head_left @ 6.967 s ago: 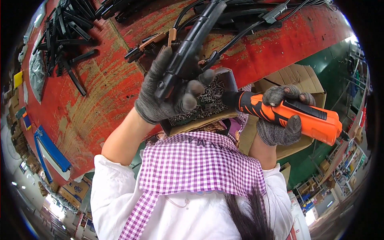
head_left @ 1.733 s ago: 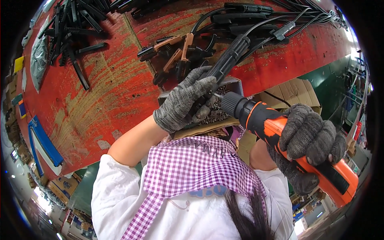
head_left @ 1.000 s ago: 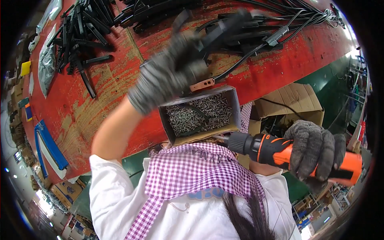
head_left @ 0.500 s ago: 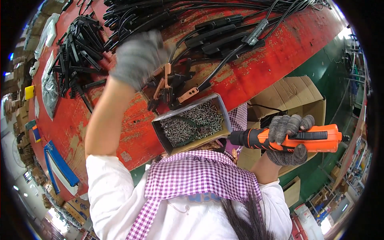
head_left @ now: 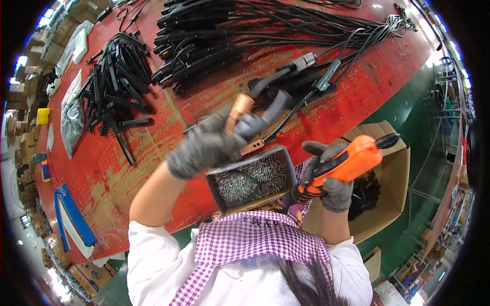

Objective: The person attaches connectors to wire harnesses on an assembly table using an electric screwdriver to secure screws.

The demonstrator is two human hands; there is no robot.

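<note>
My left hand (head_left: pixel 206 148), in a grey knit glove and blurred, is closed on a copper-coloured metal piece (head_left: pixel 240 108) with a dark grey cable end beside it. Just below lies another copper piece (head_left: pixel 252 147) with holes, joined to a black cable. My right hand (head_left: pixel 338 195), also gloved, grips an orange and black power screwdriver (head_left: pixel 352 162) in front of my right side. Its black nose points down and left, near a small open box (head_left: pixel 255 203) full of silver screws at the table edge.
The worn red table (head_left: pixel 168 137) carries a heap of black plastic handles (head_left: pixel 120 76) and bundled black parts (head_left: pixel 196 56) with long cables. A cardboard box (head_left: pixel 398 168) with black pieces inside stands at the right. A blue-edged tool (head_left: pixel 76 214) lies at the left edge.
My left hand has come down toward the screw box and now holds the copper piece. My right hand has moved left and tilted the screwdriver, raising its rear end.
</note>
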